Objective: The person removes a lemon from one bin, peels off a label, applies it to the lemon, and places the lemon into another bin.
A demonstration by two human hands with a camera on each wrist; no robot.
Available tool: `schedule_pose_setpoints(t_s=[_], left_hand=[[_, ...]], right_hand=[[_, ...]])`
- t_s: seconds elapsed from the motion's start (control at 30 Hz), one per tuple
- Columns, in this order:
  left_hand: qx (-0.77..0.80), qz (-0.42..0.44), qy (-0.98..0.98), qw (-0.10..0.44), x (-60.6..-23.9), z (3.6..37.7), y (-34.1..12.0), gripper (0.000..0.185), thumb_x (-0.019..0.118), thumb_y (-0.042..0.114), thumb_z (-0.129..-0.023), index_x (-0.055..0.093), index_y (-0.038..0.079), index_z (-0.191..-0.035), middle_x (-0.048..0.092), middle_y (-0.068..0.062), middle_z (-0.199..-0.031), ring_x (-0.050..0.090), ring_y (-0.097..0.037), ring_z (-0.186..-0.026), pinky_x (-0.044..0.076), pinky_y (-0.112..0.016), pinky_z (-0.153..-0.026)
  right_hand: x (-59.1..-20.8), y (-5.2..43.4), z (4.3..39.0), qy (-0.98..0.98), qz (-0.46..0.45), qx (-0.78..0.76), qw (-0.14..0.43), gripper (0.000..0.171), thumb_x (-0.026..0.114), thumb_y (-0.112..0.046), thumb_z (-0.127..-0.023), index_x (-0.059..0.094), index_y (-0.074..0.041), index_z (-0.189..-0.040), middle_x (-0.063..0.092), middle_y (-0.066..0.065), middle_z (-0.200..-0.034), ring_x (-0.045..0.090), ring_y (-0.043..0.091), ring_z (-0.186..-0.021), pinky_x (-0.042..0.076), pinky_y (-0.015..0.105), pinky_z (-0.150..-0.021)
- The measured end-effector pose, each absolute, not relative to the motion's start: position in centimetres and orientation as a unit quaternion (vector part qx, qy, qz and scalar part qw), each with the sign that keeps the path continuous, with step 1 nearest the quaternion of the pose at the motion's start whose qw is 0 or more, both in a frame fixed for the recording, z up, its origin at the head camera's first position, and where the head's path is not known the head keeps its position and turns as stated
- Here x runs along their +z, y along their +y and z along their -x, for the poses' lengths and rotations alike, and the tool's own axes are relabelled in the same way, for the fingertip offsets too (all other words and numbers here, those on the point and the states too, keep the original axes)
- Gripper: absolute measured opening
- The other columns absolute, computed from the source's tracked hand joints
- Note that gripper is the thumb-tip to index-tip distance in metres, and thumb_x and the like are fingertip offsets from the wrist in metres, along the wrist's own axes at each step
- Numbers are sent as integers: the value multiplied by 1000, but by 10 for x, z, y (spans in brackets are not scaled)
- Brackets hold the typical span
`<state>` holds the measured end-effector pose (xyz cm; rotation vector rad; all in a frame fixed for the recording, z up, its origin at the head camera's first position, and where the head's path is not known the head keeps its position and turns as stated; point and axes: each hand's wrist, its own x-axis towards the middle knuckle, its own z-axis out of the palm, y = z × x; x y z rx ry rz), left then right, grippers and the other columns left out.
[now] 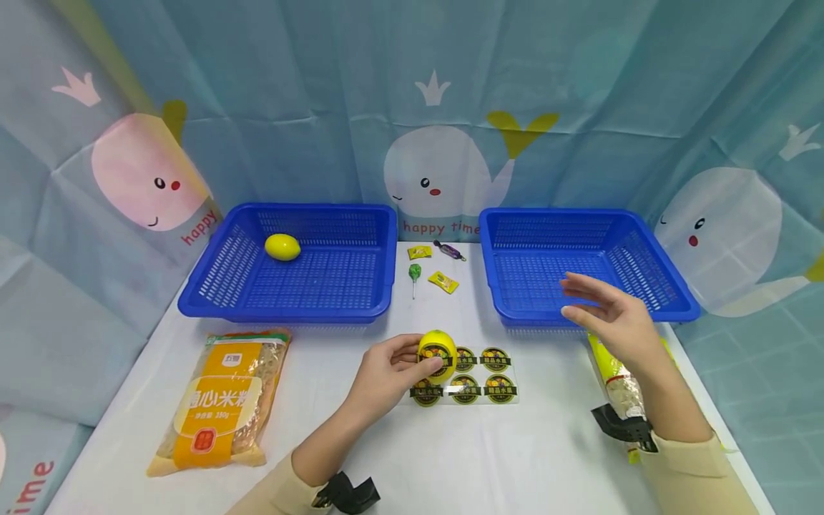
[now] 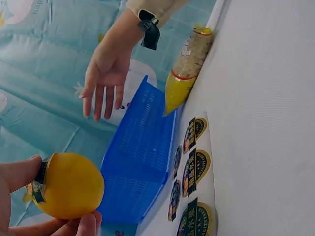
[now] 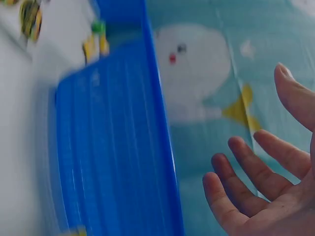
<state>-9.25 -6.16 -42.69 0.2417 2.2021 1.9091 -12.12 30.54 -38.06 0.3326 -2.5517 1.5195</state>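
Nearest the head camera, the left hand [image 1: 386, 375] curled its fingers round a yellow lemon [image 1: 438, 354] bearing a dark round sticker, holding it just above a clear sticker sheet [image 1: 473, 379] of matching black-and-gold labels whose print was too small to read. White cloth covered the tabletop [image 1: 450, 458], and a pale blue backdrop [image 1: 322, 93] printed with whales and crowns closed in the back and both sides; "happy time" showed between the baskets and "happy" at the left.

A bagged rice-noodle pack [image 1: 222, 400] with an orange label lay at the near left edge; its characters were legible only in part. Another noodle bag [image 1: 614, 375] lay along the right edge, partly under the right forearm.

The right hand [image 1: 611, 315] hovered with fingers spread and relaxed, holding nothing, over the near rim of the right blue basket [image 1: 669, 275]. The left blue basket [image 1: 212, 286] held a second lemon [image 1: 282, 247]. Between the baskets lay a green lollipop [image 1: 415, 272] and wrapped candies [image 1: 443, 282]. Bare cloth lay open in front of the sticker sheet.
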Motion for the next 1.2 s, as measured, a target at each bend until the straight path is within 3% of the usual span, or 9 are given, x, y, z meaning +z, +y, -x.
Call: schedule_pose_setpoints(t_s=[0.27,0.4,0.53,0.63,0.87,1.0,1.2], left_hand=[[644,-79,752,113,-427,91,-60,53,80,32,-87,64,4,-129,73,-10,-113,73,-20,-96,59,-23,-82],[642,-81,754,111,-426,91,-60,53,82,30,-85,65,4,-129,72,-10,-112,72,-22,-96,59,-23,-82],[636,-82,759,114,-425,92,-59,54,83,31,-84,66,6,-128,72,-10,-112,72,-24,-97,59,-23,-82],[634,-81,760,116,-425,92,-59,54,83,32,-84,66,6,-128,72,-10,-111,72,-24,-97,59,-23,-82],[636,-84,757,122,-423,94,-56,55,83,33,-84,65,6,-129,71,-10,-112,72,-22,-97,60,-24,-81],[630,-90,762,122,-422,95,-54,54,83,34,-85,65,6,-129,72,-10,-113,71,-19,-96,59,-24,-81],[622,-100,766,124,-422,97,-46,53,82,35,-85,66,6,-128,72,-8,-112,71,-18,-97,59,-24,-83]], right_hand=[[-378,389,127,-890,18,449,76,59,70,-25,-97,47,-21,-151,57,-14,-139,52,-11,-116,44,-1,-85],[-377,418,125,-895,91,433,57,64,67,-37,-97,40,-30,-155,43,-14,-156,49,-1,-134,42,1,-91],[-383,436,123,-889,165,423,53,72,67,-49,-94,33,-39,-157,24,-10,-166,30,30,-151,30,35,-121],[-390,447,123,-886,189,421,50,77,67,-51,-93,27,-39,-158,15,1,-169,21,45,-151,19,66,-118],[-403,465,128,-887,169,428,-33,90,65,-48,-96,4,-34,-161,-1,31,-164,8,61,-145,15,80,-108],[-405,468,128,-884,154,434,-74,94,60,-48,-99,-8,-25,-159,-8,33,-162,4,63,-144,15,78,-109],[-406,469,129,-883,155,434,-87,97,59,-50,-99,-15,-24,-156,-13,32,-161,-1,63,-144,15,77,-109]])
